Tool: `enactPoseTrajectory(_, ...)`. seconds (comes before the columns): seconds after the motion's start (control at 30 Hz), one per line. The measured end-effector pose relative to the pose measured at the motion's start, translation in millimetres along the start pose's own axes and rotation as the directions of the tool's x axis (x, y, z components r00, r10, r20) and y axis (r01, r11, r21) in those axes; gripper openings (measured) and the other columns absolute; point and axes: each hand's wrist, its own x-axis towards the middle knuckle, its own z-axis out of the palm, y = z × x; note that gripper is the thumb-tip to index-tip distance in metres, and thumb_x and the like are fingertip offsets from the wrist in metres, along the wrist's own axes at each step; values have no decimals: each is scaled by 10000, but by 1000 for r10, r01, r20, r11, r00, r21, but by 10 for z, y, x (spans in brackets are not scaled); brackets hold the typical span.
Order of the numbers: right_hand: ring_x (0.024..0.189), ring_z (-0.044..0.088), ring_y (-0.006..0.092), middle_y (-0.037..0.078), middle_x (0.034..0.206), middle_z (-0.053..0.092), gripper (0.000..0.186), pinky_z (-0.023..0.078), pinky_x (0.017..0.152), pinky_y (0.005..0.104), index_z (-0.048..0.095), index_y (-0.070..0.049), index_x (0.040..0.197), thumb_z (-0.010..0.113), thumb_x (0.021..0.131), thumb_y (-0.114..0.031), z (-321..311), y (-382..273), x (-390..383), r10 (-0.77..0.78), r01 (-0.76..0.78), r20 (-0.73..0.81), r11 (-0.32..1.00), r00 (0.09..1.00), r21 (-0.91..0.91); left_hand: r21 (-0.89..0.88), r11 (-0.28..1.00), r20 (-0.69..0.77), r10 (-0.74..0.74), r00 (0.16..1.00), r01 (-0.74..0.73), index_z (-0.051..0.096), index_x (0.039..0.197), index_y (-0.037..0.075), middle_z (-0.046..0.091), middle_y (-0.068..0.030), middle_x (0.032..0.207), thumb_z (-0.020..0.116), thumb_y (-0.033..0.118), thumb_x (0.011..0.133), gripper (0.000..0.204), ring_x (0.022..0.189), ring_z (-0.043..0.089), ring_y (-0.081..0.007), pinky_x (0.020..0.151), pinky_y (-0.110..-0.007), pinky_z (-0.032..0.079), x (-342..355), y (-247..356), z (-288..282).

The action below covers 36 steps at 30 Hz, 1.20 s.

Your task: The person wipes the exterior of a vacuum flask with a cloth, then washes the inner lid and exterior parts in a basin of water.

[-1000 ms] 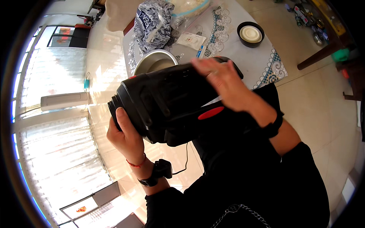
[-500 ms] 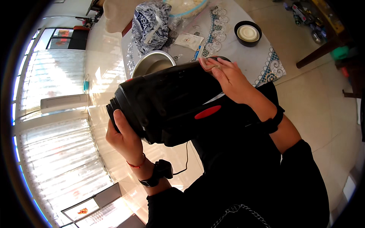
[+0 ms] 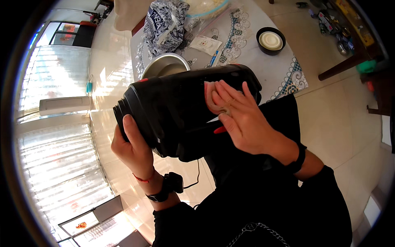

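Note:
I hold a large black appliance body, rounded like a cooker, tipped on its side in front of my chest. My left hand grips its lower rounded end from below, thumb up on the side. My right hand presses a small pale cloth flat against the black shell near its upper end. A red button patch shows just under my right palm.
Behind the appliance is a table with a lace-patterned cloth. On it stand a metal inner pot, a patterned bag, a black lidded bowl and a clear bag of food. A laptop lies on the tiled floor at lower left.
My right hand slid down from the top edge of the appliance onto its side, with the cloth under it. The appliance has tilted a little toward me.

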Motion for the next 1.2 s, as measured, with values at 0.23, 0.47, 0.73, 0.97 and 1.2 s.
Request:
enactPoseTrajectory(0.23, 1320, 361, 354, 168, 1361, 476, 421, 134, 1093, 567, 504, -77, 1315, 288, 993, -241, -90, 271, 387, 198, -198, 35, 980, 980, -3, -78, 997, 11, 13, 1000, -13, 587, 740, -48, 513, -16, 581, 512, 275, 965, 400, 566, 398, -72, 499, -260, 317, -13, 33, 22)
enactPoseTrajectory(0.47, 1268, 412, 374, 169, 1309, 523, 412, 213, 1062, 565, 505, -85, 1314, 294, 985, -218, 1, 361, 385, 190, -190, 4, 982, 982, 5, -109, 994, 31, -8, 999, 11, 562, 730, -45, 455, 6, 573, 514, 256, 964, 384, 579, 359, -64, 495, -255, 286, 8, -1, -9)
enactPoseTrajectory(0.73, 1316, 368, 372, 221, 1385, 427, 431, 211, 1085, 533, 438, 49, 1325, 364, 964, -174, -55, -207, 306, -143, 146, -34, 979, 989, 144, -146, 987, 14, 75, 997, -72, 499, 643, -3, 394, -38, 476, 575, 223, 928, 372, 462, 325, -88, 427, -279, 270, 99, 112, 71)
enactPoseTrajectory(0.97, 1317, 374, 359, 214, 1333, 492, 468, 267, 1089, 381, 430, -23, 1366, 242, 1009, -262, -146, 664, 314, 422, -447, 148, 831, 895, 331, -170, 985, 6, 26, 1000, -25, 507, 652, -1, 402, -63, 480, 595, 231, 915, 362, 445, 328, -120, 426, -285, 292, 112, 43, 86)
enactPoseTrajectory(1.2, 1350, 333, 347, 225, 1410, 396, 440, 204, 1103, 473, 401, -8, 1384, 329, 982, -170, -37, -112, 405, -99, 93, 21, 978, 995, 184, -172, 980, 8, 106, 994, -103, 537, 677, -1, 421, -94, 490, 605, 230, 905, 332, 434, 328, -163, 429, -291, 308, 162, -14, 96)
